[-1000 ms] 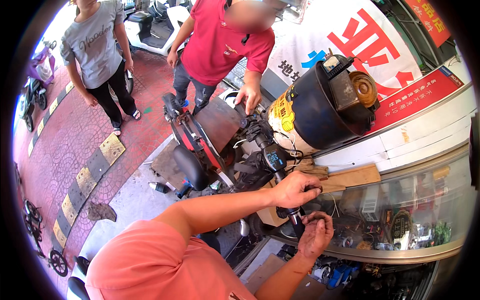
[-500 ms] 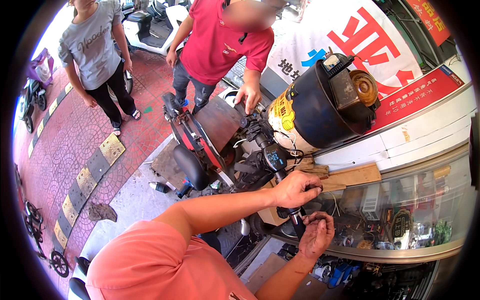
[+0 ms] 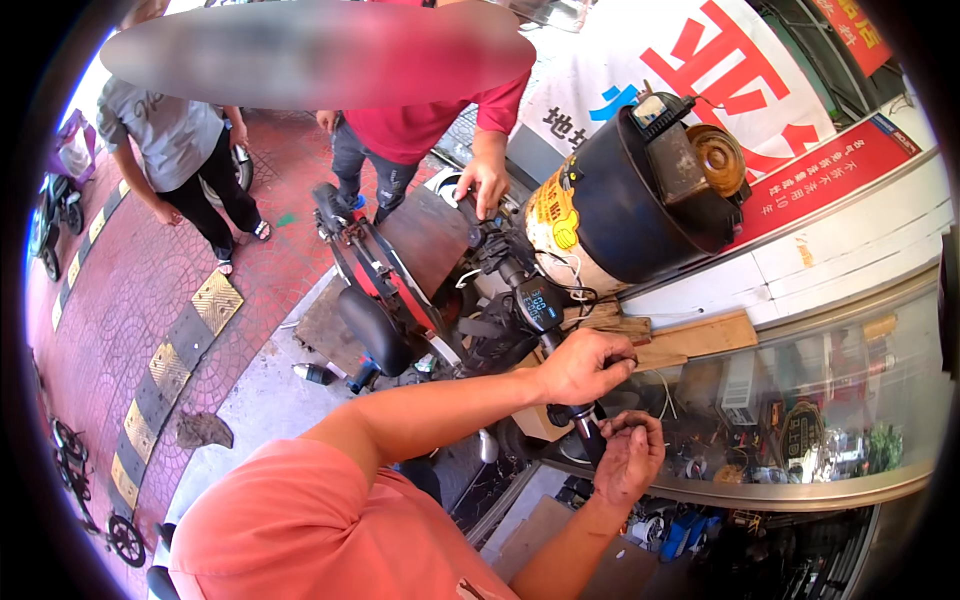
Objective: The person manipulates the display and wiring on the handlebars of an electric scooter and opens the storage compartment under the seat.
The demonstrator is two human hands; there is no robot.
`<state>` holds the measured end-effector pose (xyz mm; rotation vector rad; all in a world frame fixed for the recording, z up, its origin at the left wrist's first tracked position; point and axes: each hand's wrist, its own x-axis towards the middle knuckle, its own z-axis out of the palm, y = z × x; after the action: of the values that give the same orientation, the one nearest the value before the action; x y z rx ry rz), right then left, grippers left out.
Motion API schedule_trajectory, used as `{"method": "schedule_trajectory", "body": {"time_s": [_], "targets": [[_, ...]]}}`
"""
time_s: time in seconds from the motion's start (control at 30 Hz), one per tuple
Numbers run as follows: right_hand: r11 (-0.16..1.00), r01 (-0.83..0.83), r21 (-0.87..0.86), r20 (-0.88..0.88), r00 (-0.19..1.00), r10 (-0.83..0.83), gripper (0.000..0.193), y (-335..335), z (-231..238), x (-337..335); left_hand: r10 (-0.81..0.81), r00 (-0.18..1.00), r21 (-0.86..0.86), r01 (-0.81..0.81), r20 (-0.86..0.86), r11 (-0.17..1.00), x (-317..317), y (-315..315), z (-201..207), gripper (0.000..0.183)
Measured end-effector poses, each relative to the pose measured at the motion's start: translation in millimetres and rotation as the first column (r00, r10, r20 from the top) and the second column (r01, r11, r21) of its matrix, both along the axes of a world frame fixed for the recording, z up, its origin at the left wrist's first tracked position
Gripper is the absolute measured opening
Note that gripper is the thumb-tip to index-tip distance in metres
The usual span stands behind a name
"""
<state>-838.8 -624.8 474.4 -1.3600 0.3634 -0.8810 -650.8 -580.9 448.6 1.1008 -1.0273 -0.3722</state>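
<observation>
A small electric bike with a handlebar display (image 3: pixel 541 305) stands in front of me. Over the near side of its handlebar is my left hand (image 3: pixel 588 366), fingers curled and thumb and fingertips pinched together. Any small thing in that pinch is too small to name. Palm up, my right hand (image 3: pixel 632 462) is beside the end of the black handlebar grip (image 3: pixel 590 440). Its smudged fingers bend in toward the thumb, and what they hold, if anything, I cannot make out. The bike's black saddle (image 3: pixel 375 330) lies to the left.
A person in a red shirt (image 3: pixel 425 135) rests a hand (image 3: pixel 486 188) on the handlebar's far end. Another person in grey (image 3: pixel 165 130) stands at left. Beyond the handlebar are a large black drum (image 3: pixel 640 200), wooden boards (image 3: pixel 700 340) and a glass display case (image 3: pixel 790 410).
The view has shifted slightly, so the surroundings sit a little higher and further left. Both my hands stay near the handlebar grip in almost the same pose.
</observation>
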Motion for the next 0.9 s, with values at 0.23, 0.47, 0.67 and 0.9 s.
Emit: {"method": "schedule_trajectory", "body": {"time_s": [0.23,0.47,0.67,0.9], "targets": [[0.999,0.002,0.049,0.043,0.999,-0.005,0.030,-1.3,-0.2,-0.8,-0.007,1.000,0.111,0.006,0.009,0.994,-3.0,-6.6,2.1,0.018],[0.999,0.048,-0.025,0.095,0.994,-0.045,0.029,-2.7,-0.4,-6.5,-0.055,0.962,0.350,-0.043,0.266,0.936,-1.8,-21.4,13.1,0.033],[0.998,0.044,0.048,0.073,0.996,-0.048,0.028,5.9,-5.9,2.0,-0.207,0.967,0.621,0.071,0.150,0.781,8.8,-28.8,10.9,0.038],[0.998,0.062,0.029,0.038,0.997,-0.063,0.029,10.8,0.9,-1.3,-0.259,0.924,0.739,-0.035,0.280,0.673,5.6,-46.4,22.8,0.042]]}}
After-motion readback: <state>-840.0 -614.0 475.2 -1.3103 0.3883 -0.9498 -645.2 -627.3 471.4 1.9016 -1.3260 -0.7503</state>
